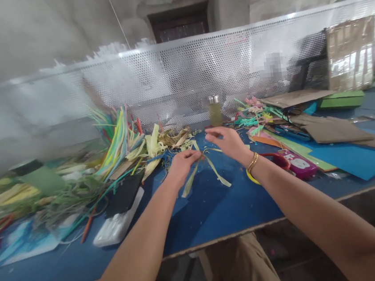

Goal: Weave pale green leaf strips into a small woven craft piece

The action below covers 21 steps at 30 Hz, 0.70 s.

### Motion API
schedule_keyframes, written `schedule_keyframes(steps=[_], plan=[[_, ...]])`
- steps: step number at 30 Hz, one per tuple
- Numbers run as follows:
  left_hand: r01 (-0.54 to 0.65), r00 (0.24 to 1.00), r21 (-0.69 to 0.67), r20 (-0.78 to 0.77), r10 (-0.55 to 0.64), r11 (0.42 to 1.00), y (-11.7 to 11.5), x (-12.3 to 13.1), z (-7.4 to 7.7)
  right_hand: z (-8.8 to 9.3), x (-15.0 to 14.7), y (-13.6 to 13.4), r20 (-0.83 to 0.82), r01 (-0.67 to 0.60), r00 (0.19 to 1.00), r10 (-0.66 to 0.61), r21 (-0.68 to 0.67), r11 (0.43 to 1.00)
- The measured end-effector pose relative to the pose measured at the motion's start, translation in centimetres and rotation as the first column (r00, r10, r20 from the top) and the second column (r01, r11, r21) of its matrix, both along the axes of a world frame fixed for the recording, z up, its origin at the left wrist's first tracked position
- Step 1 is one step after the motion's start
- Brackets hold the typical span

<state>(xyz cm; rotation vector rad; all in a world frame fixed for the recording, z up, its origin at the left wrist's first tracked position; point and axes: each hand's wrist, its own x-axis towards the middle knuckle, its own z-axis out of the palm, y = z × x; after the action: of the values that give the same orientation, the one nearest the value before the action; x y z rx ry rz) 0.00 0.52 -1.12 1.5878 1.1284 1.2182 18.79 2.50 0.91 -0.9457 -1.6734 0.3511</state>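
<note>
Pale green corn husk strips [218, 173], joined near their tops, spread out above the blue table in several directions. My left hand [185, 163] is closed in a pinch on them at the joined end. Just to the right, my right hand [229, 142] hovers over the strips with fingers apart and loosely bent, and I see nothing held in it. A gold bracelet [253, 162] circles the right wrist. Below that wrist lie a yellow ring-shaped roll [252, 177], partly hidden by the arm, and red-handled scissors [278, 161].
Left: a bundle of coloured pipe cleaners [118, 141], loose corn husks [154, 144], a black phone [124, 194] on a white pack [119, 228]. Behind: a glass bottle [215, 111] and perforated metal screen [194, 72]. Right: a purple case [299, 164], blue sheets [350, 159], cardboard [337, 129].
</note>
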Motion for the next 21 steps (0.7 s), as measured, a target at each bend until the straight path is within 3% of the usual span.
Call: schedule_keyframes(steps=[3,6,21], plan=[[-0.008,0.999,-0.050,0.052,0.010,0.999,-0.06,-0.08,0.14,-0.22,0.18,-0.15,0.283,0.038,0.959,-0.032,-0.015,0.999],[-0.014,0.997,-0.067,0.070,0.019,0.998,-0.08,-0.07,0.21,-0.18,-0.04,-0.51,0.410,0.059,0.911,-0.055,0.003,0.998],[-0.030,0.999,-0.009,0.040,0.031,1.000,0.40,0.01,-0.47,-0.40,-0.65,-0.81,0.461,0.029,0.886,-0.040,0.029,0.999]])
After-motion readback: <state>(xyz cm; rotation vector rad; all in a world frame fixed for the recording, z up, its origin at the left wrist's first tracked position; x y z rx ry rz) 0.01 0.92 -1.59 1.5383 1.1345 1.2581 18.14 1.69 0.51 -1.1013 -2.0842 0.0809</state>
